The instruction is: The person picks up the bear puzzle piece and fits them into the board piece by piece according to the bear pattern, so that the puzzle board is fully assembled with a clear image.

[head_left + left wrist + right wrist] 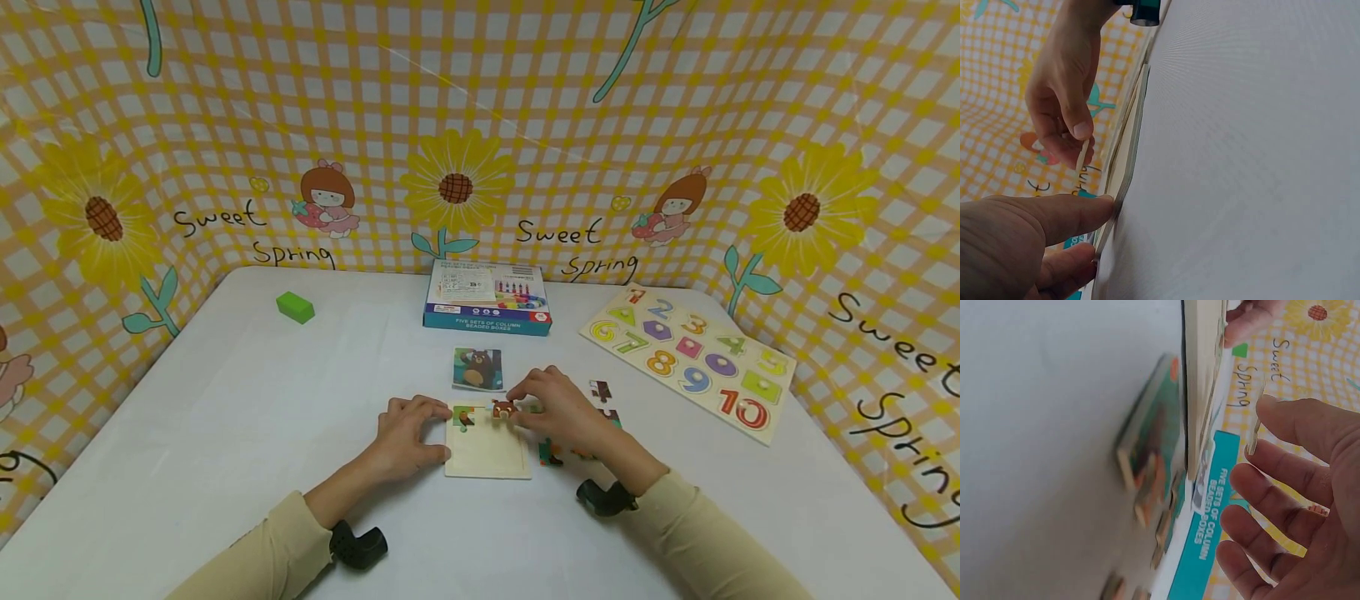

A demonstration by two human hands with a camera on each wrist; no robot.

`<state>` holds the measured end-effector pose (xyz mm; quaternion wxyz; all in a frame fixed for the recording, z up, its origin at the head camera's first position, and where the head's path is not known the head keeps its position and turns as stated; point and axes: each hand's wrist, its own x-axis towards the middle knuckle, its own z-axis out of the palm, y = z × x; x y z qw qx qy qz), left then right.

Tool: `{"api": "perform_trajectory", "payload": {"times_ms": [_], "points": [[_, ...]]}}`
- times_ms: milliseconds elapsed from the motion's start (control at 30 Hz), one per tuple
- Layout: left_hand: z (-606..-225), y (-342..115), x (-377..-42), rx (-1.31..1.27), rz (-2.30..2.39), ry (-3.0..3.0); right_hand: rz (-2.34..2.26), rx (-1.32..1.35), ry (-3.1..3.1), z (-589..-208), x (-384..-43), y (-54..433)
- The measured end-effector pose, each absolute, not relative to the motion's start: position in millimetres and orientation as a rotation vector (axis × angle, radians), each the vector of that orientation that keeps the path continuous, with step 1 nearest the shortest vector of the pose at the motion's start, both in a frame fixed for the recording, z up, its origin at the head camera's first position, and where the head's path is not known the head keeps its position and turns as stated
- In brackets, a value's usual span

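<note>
- Table under a white cloth [225, 450]: beneath the tray and everything listed below.
- Pale wooden number board [723, 384]: right of the tray and beyond it.
- Blue-and-white cardboard bead box [486, 304]: well beyond the tray.
- Pale square wooden puzzle tray [486, 454]: the landmark, mostly bare.
- Left hand [411, 435]: at the tray's left edge, thumb and fingers apart, both touching it. Light, even contact should stop the tray sliding.
- Right hand [561, 410]: over the tray's right side, thumb and forefinger pinching the bear-face piece.
- Square brown-bear picture card [477, 369]: just beyond the tray; a useful guide for orientation.
- Green rectangular block [296, 307]: far left of the tray.
- Loose multicoloured jigsaw pieces [551, 452]: right of the tray.
- Green-and-brown corner piece [463, 417]: in the tray's far left corner.
- Brown bear-face piece [502, 408]: raised above the tray's far side; best lowered flat, edges matched to the corner piece, then pressed gently.
</note>
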<state>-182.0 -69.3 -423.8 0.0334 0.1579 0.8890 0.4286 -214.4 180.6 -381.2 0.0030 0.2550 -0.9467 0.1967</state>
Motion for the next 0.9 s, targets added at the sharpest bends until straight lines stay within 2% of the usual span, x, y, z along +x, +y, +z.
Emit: {"api": "perform_trajectory", "payload": {"times_ms": [900], "points": [[-426.0,-68.5,-183.2,0.483,1.315,2.741,0.476,0.81,-3.038,-391.7,-222.2,157.1]]}}
